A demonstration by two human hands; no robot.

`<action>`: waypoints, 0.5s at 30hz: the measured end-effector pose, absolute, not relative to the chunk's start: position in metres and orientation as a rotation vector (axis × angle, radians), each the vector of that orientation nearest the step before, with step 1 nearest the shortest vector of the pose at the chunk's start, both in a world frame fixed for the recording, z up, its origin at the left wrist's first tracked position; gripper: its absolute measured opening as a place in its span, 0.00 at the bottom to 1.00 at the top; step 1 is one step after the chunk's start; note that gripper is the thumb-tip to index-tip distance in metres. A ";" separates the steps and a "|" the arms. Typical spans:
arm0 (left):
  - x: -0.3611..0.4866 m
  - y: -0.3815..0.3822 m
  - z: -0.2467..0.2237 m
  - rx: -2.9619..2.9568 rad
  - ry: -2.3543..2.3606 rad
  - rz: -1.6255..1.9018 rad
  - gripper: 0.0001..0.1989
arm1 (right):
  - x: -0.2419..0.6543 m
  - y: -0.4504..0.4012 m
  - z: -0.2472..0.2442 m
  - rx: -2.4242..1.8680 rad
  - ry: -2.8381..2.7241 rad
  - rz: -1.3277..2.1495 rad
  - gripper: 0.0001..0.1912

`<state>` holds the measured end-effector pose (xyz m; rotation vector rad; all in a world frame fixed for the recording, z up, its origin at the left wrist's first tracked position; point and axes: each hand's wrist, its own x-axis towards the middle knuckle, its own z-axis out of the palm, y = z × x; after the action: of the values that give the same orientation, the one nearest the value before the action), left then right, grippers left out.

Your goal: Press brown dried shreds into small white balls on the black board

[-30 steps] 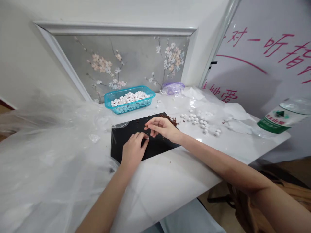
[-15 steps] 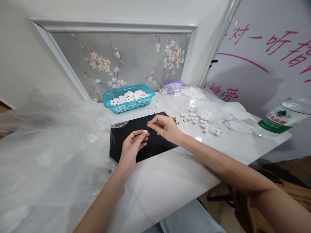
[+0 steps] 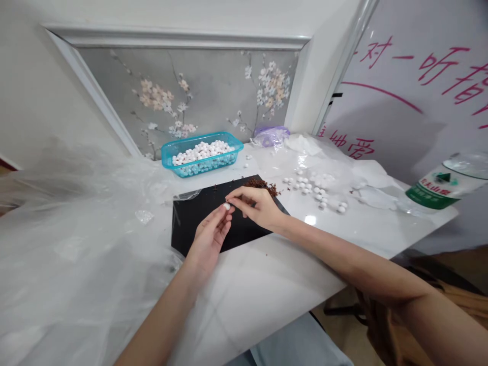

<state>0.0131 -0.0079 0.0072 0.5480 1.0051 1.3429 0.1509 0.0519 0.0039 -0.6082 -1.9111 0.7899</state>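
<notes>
- From the head view, the one view I had, the work looked to me partway along, with one ball (image 3: 226, 206) in the middle of its handling.
- The left hand (image 3: 208, 244) was gripping that ball between thumb and fingertips, up above the board (image 3: 190, 223), the remaining fingers loosely curled.
- The right hand (image 3: 263, 207) was closed in a pinch right beside it, on what looked like a brown bit (image 3: 227, 200); too small to be sure.
- Ball and bit appeared to meet at the fingertips. I could not tell whether they were joined, so I would have called that one unfinished.
- Near the wall, the basket (image 3: 229, 161) held a large heap of white balls (image 3: 204, 151), dark specks showing among them. That seemed the bulk of what was there, though I could not say each one had been handled.
- Plenty looked to be left as well: loose balls (image 3: 307, 191) lay scattered on the surface (image 3: 259, 284) to the right of the board.
- A pile (image 3: 269, 187) of brown bits, far from used up, sat on the board's far right corner and spilled past its edge; a few strays lay along the far edge.
</notes>
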 end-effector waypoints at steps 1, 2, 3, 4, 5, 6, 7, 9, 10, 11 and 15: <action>0.013 -0.008 0.007 0.537 1.001 1.344 0.06 | 0.151 0.051 0.004 -0.621 -1.895 0.811 0.07; 0.014 -0.008 0.007 0.525 0.999 1.345 0.06 | 0.150 0.051 0.003 -0.635 -1.882 0.821 0.07; 0.014 -0.008 0.007 0.514 0.998 1.344 0.06 | 0.150 0.051 0.003 -0.652 -1.873 0.822 0.07; 0.015 -0.008 0.007 0.504 0.997 1.343 0.06 | 0.150 0.051 0.003 -0.669 -1.867 0.815 0.07; 0.015 -0.008 0.006 0.496 0.995 1.341 0.05 | 0.150 0.050 0.003 -0.682 -1.867 0.804 0.07; 0.015 -0.008 0.005 0.490 0.993 1.340 0.05 | 0.150 0.050 0.003 -0.691 -1.871 0.791 0.07; 0.016 -0.008 0.005 0.486 0.989 1.339 0.05 | 0.150 0.050 0.002 -0.693 -1.877 0.777 0.07; 0.016 -0.009 0.003 0.480 0.979 1.336 0.05 | 0.150 0.050 0.001 -0.687 -1.897 0.743 0.07; 0.016 -0.010 0.003 0.476 0.975 1.334 0.05 | 0.150 0.050 0.000 -0.685 -1.910 0.720 0.07; 0.016 -0.010 0.002 0.472 0.972 1.333 0.05 | 0.150 0.049 -0.001 -0.687 -1.923 0.690 0.07; 0.017 -0.010 0.001 0.452 0.963 1.333 0.04 | 0.149 0.048 -0.004 -0.707 -1.966 0.622 0.07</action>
<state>0.0167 -0.0102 0.0012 0.4516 0.9635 1.3330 0.1495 0.0484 -0.0039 -0.7075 -1.9664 0.6218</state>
